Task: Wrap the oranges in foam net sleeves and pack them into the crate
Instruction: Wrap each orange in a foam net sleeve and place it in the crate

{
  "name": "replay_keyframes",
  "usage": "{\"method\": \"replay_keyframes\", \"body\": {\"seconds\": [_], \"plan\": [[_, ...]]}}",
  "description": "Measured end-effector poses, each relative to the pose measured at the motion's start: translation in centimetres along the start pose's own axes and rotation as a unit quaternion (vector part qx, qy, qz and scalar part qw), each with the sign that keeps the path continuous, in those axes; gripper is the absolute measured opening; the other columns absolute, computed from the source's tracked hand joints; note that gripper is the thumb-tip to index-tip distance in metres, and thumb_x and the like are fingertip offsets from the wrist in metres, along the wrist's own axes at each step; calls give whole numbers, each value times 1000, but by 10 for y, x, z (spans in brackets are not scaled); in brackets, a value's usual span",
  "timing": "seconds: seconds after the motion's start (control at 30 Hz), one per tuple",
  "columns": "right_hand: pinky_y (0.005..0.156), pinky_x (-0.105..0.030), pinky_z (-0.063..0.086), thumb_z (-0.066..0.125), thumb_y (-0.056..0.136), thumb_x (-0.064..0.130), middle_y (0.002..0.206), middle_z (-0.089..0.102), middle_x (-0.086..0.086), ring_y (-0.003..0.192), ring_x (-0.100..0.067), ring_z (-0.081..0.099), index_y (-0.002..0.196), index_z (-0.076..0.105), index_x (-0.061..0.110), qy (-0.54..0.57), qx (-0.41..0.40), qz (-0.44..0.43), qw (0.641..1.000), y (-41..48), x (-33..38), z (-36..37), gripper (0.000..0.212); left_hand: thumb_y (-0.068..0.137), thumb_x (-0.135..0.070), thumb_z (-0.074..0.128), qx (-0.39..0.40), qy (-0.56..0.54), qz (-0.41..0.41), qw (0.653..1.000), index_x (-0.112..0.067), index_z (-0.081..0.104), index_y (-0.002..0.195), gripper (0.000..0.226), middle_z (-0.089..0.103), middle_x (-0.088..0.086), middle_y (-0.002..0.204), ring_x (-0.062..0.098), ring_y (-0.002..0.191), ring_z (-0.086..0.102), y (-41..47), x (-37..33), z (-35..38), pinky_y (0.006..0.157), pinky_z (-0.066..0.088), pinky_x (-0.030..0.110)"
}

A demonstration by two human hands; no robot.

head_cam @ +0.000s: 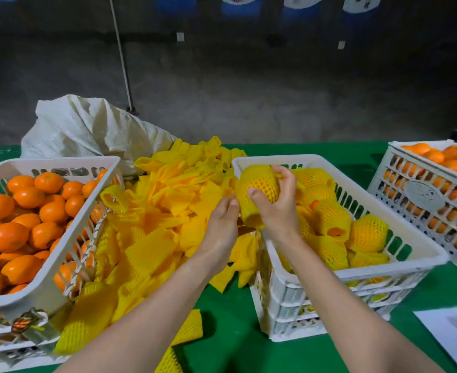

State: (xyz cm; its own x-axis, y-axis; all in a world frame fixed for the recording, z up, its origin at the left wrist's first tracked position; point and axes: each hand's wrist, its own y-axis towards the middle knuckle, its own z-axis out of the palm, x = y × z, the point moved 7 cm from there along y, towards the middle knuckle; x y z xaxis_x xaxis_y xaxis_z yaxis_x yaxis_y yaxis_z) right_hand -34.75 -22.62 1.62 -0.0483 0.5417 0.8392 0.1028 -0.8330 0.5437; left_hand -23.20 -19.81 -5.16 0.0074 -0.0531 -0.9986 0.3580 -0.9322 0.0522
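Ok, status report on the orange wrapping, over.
Right hand grips sleeved orange at packing crate's left rim. Left hand open beside sleeve's end. Nothing blocking the crate.

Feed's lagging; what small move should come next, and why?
Probably the right hand lowers the sleeved orange into the crate: the sleeve already covers it, it hangs over that crate's corner, and wrapped oranges already lie inside.

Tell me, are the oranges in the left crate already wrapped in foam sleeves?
No, the oranges in the left crate are bare, while sleeved ones lie in the middle crate.
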Motion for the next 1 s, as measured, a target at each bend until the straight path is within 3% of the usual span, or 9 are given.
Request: {"method": "replay_keyframes", "body": {"seconds": [0.07, 0.17, 0.33, 0.43, 0.57, 0.73, 0.8, 0.87, 1.0], "plan": [[75, -2, 36, 69, 79, 10, 105, 42, 16, 88, 13, 45, 114, 37, 21, -31, -61, 18, 997, 9, -14, -29, 49, 100, -11, 43, 17, 49, 32, 998, -25, 52, 120, 26, 59, -12, 106, 2, 85, 64, -4, -9, 21, 66, 48, 12], [86, -20, 35, 72, 76, 17, 112, 40, 5, 104, -7, 39, 111, 40, 23, -129, -84, 70, 986, 28, -38, -65, 47, 95, -9, 54, 35, 158, 32, 986, -15, 48, 134, 40, 48, 0, 125, 20, 115, 52, -1, -4, 39, 91, 45, 28], [86, -21, 33, 74, 78, 32, 129, 40, -5, 115, -15, 40, 119, 54, 22, -301, 82, 106, 944, 44, -77, -64, 47, 85, -3, 67, 14, 233, 2, 972, -2, 54, 127, 44, 49, 3, 112, 27, 112, 51, 8, 7, 46, 97, 46, 39], [102, -29, 30, 52, 95, 30, 131, 52, -6, 129, -21, 37, 123, 59, 17, -334, 220, 75, 913, 37, -94, -37, 32, 84, -7, 69, 9, 229, -11, 973, -5, 52, 131, 50, 48, 11, 131, 30, 119, 51, 11, 14, 43, 100, 45, 43], [112, -42, 26, 39, 100, 28, 152, 26, -4, 139, -25, 25, 142, 34, 27, -421, 328, 96, 840, 19, -118, -20, 43, 86, -11, 69, -1, 215, -16, 976, -6, 53, 130, 47, 45, 10, 136, 28, 121, 50, 11, 19, 40, 101, 44, 38], [114, -49, 20, 27, 101, 38, 158, 6, -1, 144, -28, 9, 148, 13, 35, -507, 355, 84, 781, 10, -120, -20, 49, 89, -12, 66, 10, 198, -22, 980, -7, 53, 130, 43, 47, 7, 135, 29, 116, 54, 5, 12, 32, 94, 49, 38], [114, -51, 14, 27, 101, 40, 159, 0, 0, 145, -29, 3, 148, 10, 38, -515, 342, 73, 783, 10, -111, -22, 50, 92, -13, 61, 2, 174, -29, 984, -7, 54, 129, 38, 51, 5, 125, 26, 107, 58, 5, 3, 10, 81, 53, 35], [115, -49, 12, 30, 101, 38, 159, 3, -2, 146, -27, 4, 149, 16, 32, -489, 282, 40, 824, 15, -89, -22, 50, 94, -11, 58, -33, 152, -20, 988, -4, 56, 126, 33, 53, 6, 112, 24, 95, 58, 7, -12, -26, 71, 51, 32], [113, -32, 19, 44, 98, 23, 148, 37, -8, 139, -22, 27, 136, 45, 13, -349, 188, -86, 914, 11, -26, 16, 40, 96, -9, 54, -98, 138, -12, 986, -4, 59, 119, 25, 59, 8, 101, 15, 77, 59, 10, -42, -106, 63, 49, 25]]}}
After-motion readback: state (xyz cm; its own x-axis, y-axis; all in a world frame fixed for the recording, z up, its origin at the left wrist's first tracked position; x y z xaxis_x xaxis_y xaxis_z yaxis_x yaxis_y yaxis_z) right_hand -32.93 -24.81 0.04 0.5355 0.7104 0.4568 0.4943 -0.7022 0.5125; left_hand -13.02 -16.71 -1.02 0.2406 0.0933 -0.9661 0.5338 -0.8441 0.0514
